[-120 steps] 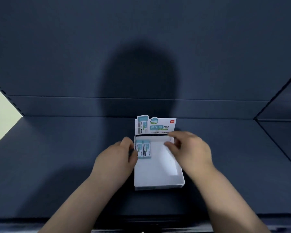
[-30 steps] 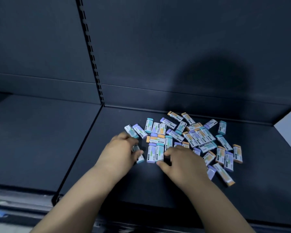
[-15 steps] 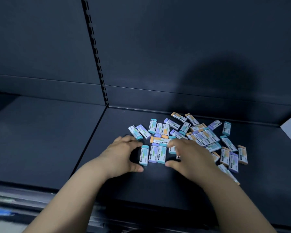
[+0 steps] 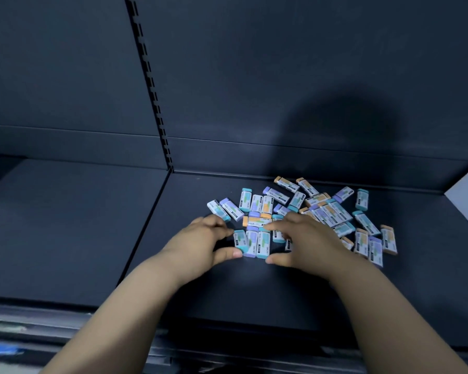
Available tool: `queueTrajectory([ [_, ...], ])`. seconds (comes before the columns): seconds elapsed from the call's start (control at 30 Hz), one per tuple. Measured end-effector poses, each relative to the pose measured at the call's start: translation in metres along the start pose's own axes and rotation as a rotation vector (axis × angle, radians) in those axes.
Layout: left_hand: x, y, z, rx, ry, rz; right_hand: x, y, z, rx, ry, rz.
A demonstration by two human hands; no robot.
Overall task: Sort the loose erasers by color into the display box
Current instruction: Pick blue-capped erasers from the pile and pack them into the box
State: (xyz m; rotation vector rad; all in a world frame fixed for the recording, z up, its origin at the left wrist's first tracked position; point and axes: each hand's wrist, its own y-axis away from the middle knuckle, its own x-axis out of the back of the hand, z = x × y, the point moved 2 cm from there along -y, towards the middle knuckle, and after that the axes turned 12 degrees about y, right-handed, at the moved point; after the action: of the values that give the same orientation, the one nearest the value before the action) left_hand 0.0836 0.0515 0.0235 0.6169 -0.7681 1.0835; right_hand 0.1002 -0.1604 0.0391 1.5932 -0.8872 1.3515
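Hands: left hand (image 4: 206,244), right hand (image 4: 308,241) pinch eraser row (image 4: 251,242); shelf (image 4: 65,225) room leftward.

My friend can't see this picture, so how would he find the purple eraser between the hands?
On the dark shelf, find the near edge of the pile of erasers. Three lie side by side between the left hand and the right hand. The purple eraser is the middle one; both neighbours have teal ends.

text: none legible | erasers (image 4: 263,240): sleeve print too blurred to read
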Motion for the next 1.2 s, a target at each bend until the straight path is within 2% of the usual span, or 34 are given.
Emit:
queueTrajectory([
  [0.33,0.0,0.002,0.005,-0.062,-0.124,0.049,-0.002,0.0,0.004,-0.002,-0.153,-0.019],
  [0.5,0.002,0.005,0.008,-0.146,-0.033,0.194,-0.004,-0.002,0.003,-0.011,-0.159,-0.011],
  [0.67,0.0,0.005,0.013,-0.141,0.081,0.305,-0.002,-0.002,0.001,-0.02,-0.17,0.008],
  [0.9,-0.003,-0.007,0.012,-0.19,0.151,0.298,0.001,-0.002,-0.002,-0.04,-0.257,0.051],
  [1.2,-0.002,-0.019,0.011,-0.172,0.196,0.267,-0.002,-0.001,-0.002,-0.054,-0.304,0.088],
])
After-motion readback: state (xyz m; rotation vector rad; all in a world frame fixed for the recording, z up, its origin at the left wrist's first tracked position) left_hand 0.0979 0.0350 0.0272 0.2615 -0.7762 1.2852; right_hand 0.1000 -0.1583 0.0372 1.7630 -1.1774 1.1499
